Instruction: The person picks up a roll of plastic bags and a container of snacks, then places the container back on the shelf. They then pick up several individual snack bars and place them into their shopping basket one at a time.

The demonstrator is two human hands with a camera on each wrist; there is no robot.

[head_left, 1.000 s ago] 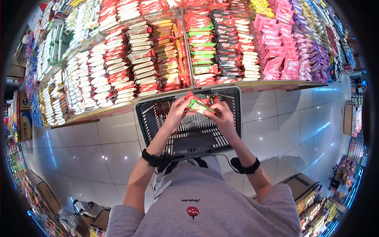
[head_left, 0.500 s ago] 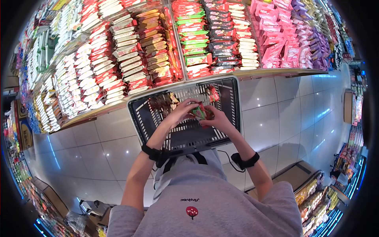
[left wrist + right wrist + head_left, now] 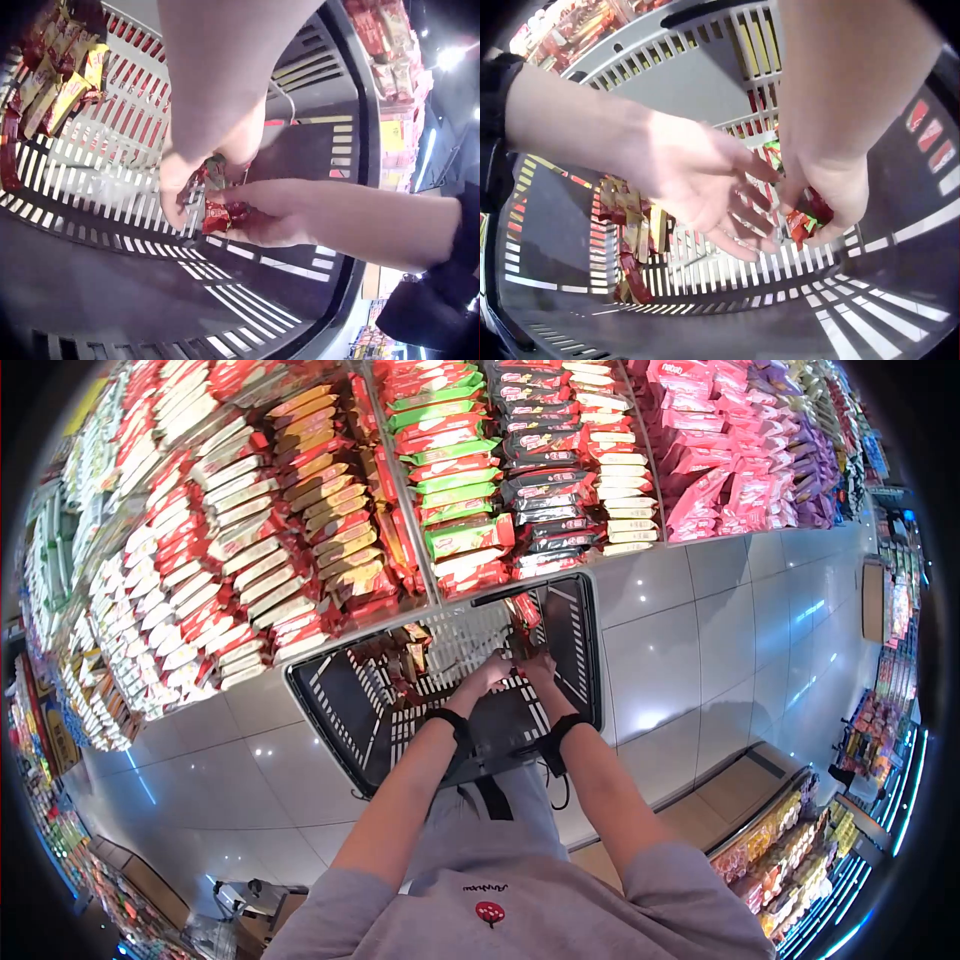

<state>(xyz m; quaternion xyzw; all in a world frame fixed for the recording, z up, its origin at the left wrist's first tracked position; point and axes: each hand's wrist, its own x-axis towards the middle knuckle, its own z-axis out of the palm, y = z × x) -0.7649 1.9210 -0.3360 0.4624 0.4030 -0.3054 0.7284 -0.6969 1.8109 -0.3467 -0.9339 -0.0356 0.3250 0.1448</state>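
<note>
Both hands are down inside a dark shopping basket (image 3: 375, 735). My right hand (image 3: 832, 187) curls its fingers round small snack packets (image 3: 801, 226) in red wrappers with a bit of green, low in the basket's right side. Beside it, my left hand (image 3: 705, 187) has its palm turned towards the right hand and its fingers spread, with nothing gripped. Part of another green-and-red packet (image 3: 772, 152) shows just beyond the left fingertips. In the left wrist view, the red packet (image 3: 216, 216) sticks out of the right hand (image 3: 274, 214), close to the left hand's fingers (image 3: 174, 184).
Yellow and red snack packets (image 3: 67, 97) lie together at the basket's left end. A red packet (image 3: 526, 610) is at its far right. Beyond the far rim rises a shelf of packets in rows (image 3: 455, 510). Tiled floor (image 3: 660, 680) lies to the right.
Both hands have moved from above the basket down into it, taking the packets along. The left hand has let go of them. The view has shifted, with the basket now further left and tilted.
</note>
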